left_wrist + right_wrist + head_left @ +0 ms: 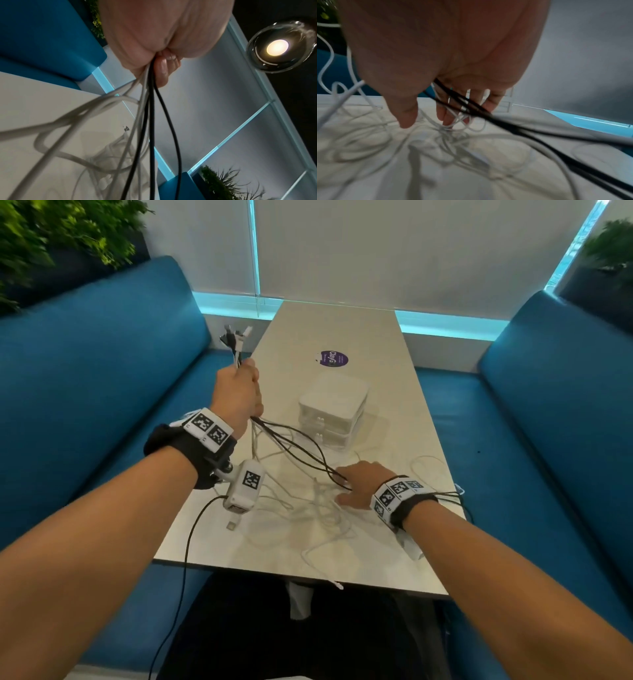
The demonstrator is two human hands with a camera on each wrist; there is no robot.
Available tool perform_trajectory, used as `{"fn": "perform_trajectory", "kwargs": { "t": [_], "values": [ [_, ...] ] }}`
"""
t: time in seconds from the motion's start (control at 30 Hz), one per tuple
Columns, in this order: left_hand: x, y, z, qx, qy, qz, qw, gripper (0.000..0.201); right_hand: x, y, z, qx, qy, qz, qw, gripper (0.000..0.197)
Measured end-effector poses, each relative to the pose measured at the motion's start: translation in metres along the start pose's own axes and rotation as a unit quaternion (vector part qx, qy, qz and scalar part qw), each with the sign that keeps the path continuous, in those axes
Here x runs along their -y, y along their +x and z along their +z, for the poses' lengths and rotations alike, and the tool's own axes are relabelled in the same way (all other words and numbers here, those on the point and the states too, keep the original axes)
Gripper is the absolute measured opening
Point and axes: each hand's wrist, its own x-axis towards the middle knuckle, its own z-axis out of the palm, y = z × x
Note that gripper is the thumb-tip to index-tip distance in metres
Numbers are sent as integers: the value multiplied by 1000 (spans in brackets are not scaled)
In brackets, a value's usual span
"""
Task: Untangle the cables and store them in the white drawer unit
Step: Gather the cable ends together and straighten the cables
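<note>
Limp black and white cables [301, 446] are hanging from the clenching left hand [236, 395], likely snagging, while the right hand [359, 484] is spreading loose fingers among them.

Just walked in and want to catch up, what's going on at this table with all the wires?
A person is sorting a tangle of cables. Their left hand grips a raised bunch of black and white cables with the plugs sticking up. The right hand rests with fingers spread on the loose white cables on the table. The white drawer unit behind looks closed.
</note>
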Motion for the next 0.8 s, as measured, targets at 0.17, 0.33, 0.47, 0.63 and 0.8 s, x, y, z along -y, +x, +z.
{"fn": "perform_trajectory", "kwargs": {
  "t": [0.17, 0.33, 0.47, 0.63, 0.8],
  "values": [
    [-17, 17, -13, -67, -9, 17, 998, 31, -46, -22, -4, 9, -185, 125, 975, 44],
    [14, 30, -34, -89, 97, 33, 991, 35, -92, -56, -4, 40, -113, 221, 968, 73],
    [30, 26, -30, -86, 95, 23, 991, 32, -99, -61, -11, 37, -115, 269, 956, 44],
    [24, 28, -26, -86, 94, 31, 991, 34, -100, -64, -15, 36, -125, 317, 939, 22],
    [14, 37, -37, -114, 120, 38, 985, 33, -111, -72, 2, 12, -47, 329, 943, 55]
  ]
}}
